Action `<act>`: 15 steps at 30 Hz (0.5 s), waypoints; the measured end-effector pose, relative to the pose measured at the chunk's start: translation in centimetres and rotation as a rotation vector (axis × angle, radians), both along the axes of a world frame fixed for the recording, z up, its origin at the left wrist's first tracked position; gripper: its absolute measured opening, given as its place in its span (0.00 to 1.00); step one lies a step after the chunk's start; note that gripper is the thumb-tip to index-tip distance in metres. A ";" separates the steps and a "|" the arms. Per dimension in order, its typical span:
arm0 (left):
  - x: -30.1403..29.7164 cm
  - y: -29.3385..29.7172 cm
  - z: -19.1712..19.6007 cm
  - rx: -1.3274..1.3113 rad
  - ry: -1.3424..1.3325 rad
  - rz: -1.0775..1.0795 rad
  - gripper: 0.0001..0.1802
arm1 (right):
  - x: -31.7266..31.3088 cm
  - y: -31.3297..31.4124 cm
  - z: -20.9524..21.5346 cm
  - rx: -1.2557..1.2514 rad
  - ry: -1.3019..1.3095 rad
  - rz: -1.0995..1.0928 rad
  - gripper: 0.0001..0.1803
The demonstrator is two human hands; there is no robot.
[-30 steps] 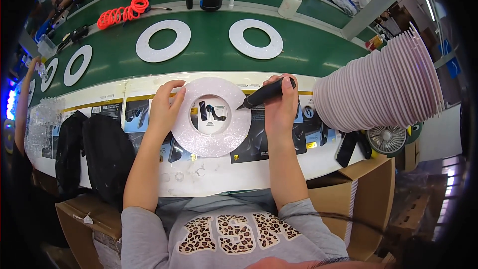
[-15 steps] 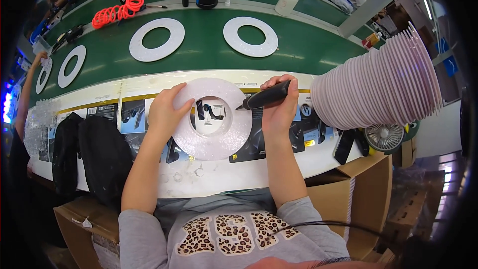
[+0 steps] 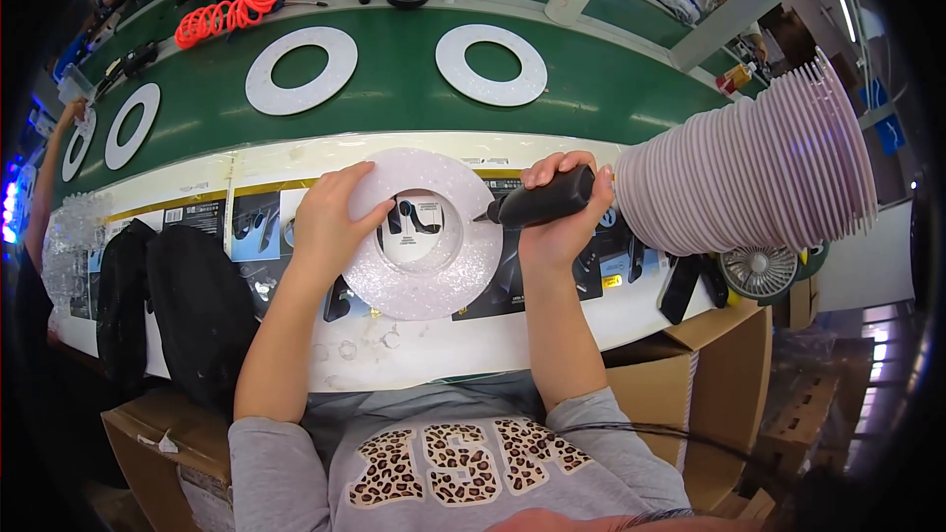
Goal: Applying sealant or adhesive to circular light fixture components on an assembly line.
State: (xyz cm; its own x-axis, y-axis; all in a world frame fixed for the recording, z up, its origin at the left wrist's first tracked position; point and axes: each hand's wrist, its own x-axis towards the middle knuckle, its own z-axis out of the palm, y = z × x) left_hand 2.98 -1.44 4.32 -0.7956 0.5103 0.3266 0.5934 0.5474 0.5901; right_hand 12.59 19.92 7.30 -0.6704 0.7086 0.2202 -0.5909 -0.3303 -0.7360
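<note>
A white speckled ring [image 3: 424,294] lies in front of me over printed cards, which show through its centre hole. My left hand [image 3: 333,220] grips its left rim, thumb on top and reaching toward the hole. In my right hand [image 3: 564,241] is a black squeeze bottle [image 3: 548,199], held tilted with the fingers wrapped round it. Its thin nozzle points left, with the tip over the right part of the ring's face. I cannot tell whether the tip touches the ring.
On the green belt beyond lie several flat rings [image 3: 335,87]. At right, a tall stack of rings [image 3: 739,172] leans beside a small fan [image 3: 759,271] and a phone [image 3: 678,288]. Black sleeve-like covers [image 3: 197,310] lie left. Far left, another person's arm [image 3: 47,167] reaches to a ring.
The black bottle has turned in my right hand and shows more of its side. Its nozzle tip has shifted slightly down and right over the ring. My left hand keeps its grip.
</note>
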 end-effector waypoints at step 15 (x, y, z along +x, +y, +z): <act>-0.1 -0.1 -0.4 0.024 0.014 -0.015 0.29 | 0.8 0.2 0.8 -0.064 0.133 0.091 0.25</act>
State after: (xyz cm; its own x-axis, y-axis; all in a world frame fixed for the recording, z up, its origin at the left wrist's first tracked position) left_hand 2.88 -1.56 3.95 -0.7832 0.5139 0.3499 0.6097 0.5246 0.5942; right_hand 13.34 20.15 8.07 -0.7004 0.6618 0.2674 -0.6472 -0.4307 -0.6290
